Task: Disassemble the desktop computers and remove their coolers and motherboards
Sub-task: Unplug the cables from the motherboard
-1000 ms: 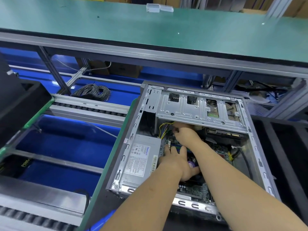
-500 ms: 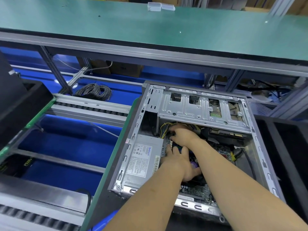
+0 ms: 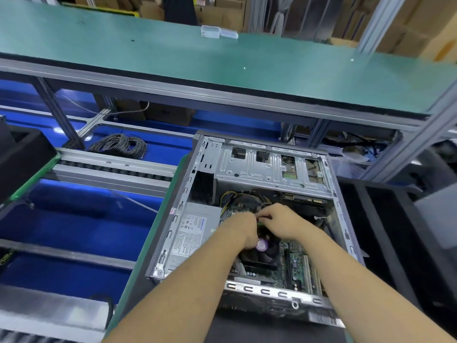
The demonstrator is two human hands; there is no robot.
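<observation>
An open grey desktop case lies on its side in front of me. Inside are a silver power supply, a black cooler fan with a purple sticker and the green motherboard. My left hand and my right hand meet just above the fan, near yellow and black cables. Both hands' fingers curl onto a thin green part between them, which looks like a memory module. It is mostly hidden by the fingers.
A metal drive cage spans the far end of the case. A green workbench shelf runs overhead. At the left are a roller conveyor, a coil of grey cable and a black case. Black foam trays stand at the right.
My right hand has drawn back from under the drive cage toward the fan. My left hand has moved up from the power supply's edge to meet it.
</observation>
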